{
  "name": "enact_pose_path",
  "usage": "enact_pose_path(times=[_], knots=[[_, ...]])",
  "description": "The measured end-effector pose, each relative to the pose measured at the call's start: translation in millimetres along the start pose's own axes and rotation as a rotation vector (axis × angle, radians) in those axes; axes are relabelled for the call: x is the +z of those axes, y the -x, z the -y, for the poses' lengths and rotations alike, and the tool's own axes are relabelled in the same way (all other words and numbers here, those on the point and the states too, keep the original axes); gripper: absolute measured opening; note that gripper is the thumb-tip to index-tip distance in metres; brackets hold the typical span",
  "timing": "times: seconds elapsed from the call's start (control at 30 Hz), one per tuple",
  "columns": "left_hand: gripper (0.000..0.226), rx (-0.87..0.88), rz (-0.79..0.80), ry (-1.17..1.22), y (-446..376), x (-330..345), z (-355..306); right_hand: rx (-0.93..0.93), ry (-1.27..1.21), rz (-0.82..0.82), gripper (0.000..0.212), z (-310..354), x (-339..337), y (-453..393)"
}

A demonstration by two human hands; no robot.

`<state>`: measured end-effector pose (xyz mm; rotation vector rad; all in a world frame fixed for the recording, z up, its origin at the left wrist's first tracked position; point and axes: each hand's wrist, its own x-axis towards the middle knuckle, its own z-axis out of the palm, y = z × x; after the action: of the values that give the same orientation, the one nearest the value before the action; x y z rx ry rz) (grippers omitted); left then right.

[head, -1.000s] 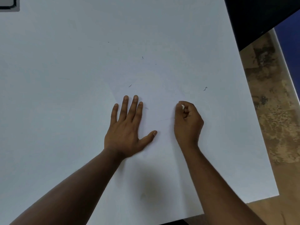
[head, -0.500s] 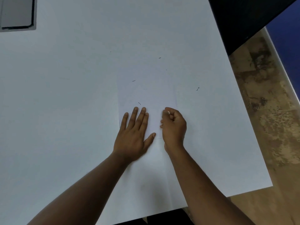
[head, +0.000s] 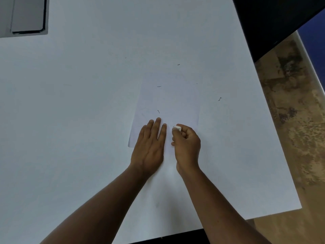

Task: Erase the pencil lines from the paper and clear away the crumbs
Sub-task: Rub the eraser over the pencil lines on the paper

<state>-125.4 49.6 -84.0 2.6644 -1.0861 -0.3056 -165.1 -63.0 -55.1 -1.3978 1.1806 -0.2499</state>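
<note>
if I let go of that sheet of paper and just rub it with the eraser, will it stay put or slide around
Probably slide or buckle. The paper looks thin and flat on a smooth white table, so little would hold it. The left hand lies flat on it while the right hand grips the eraser, which suggests it needs pinning.

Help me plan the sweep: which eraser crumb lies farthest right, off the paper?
The curled dark crumb on the bare white table, right of the paper. The other crumbs lie farther left, on or above the sheet.
</note>
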Motion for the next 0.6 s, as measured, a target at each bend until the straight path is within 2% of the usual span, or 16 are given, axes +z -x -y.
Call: enact_pose_path(times=[0.03, 0.1, 0.2, 0.3, 0.4, 0.5, 0.6], knots=[[0.071, 0.011, -0.02, -0.008, 0, 2, 2, -0.051, 0.06, 0.016, 0.01, 2, -3, -4], [0.055, 0.037, -0.052, 0.004, 2, 9, 9, -0.32, 0.314, 0.059, 0.014, 4, -11, -15], [0.058, 0.027, -0.061, 0.023, 6, 13, 15, -0.781, 0.636, 0.183, 0.02, 3, -24, -33], [0.064, 0.039, -0.055, -0.013, 7, 15, 15, -1.052, 0.857, 0.339, 0.025, -7, -31, -48], [0.063, 0.046, -0.066, -0.019, 6, 16, 14, -1.188, 0.949, 0.418, 0.02, 2, -38, -72], [0.062, 0.052, -0.062, -0.023, 7, 17, 14, -1.235, 0.922, 0.302, 0.009, 24, -42, -103], [0.062, 0.045, -0.065, -0.015, 6, 17, 15, -1.148, 0.94, 0.202, 0.021, 35, -38, -112]])
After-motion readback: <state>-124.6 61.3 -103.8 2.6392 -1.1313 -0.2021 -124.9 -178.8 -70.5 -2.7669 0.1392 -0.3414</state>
